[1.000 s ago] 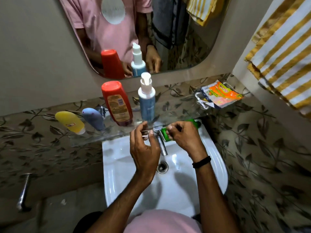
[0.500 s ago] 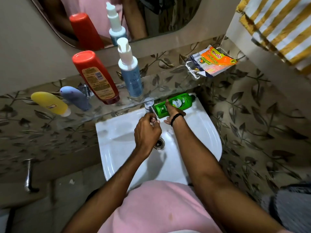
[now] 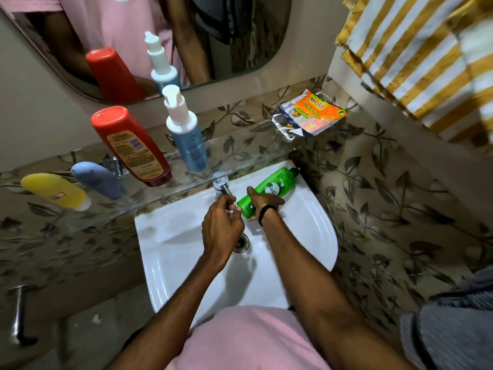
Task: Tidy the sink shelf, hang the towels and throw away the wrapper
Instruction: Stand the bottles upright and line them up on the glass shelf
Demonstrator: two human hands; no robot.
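Observation:
My right hand (image 3: 262,202) grips a green bottle (image 3: 272,189) that lies tilted over the back right of the white sink (image 3: 306,236). My left hand (image 3: 222,222) has its fingers curled around the spout of the chrome tap (image 3: 221,182). On the glass shelf (image 3: 240,158) stand a red bottle (image 3: 130,148) upside down and a blue pump bottle (image 3: 188,137); a yellow bottle (image 3: 53,190) and a grey-blue bottle (image 3: 98,178) lie on their sides at the left. An orange scrub-pad wrapper (image 3: 310,113) rests on the shelf's right end. A yellow-striped towel (image 3: 416,54) hangs at the upper right.
A mirror (image 3: 160,36) above the shelf reflects the bottles and a person's pink shirt. A grey towel (image 3: 450,321) lies at the lower right. Leaf-patterned tiles cover the walls. A metal tap (image 3: 18,316) sticks out low on the left wall.
The view has tilted down toward the sink. My right hand has shifted along the green bottle, which now shows more of its length over the sink; my left hand has closed around the tap spout.

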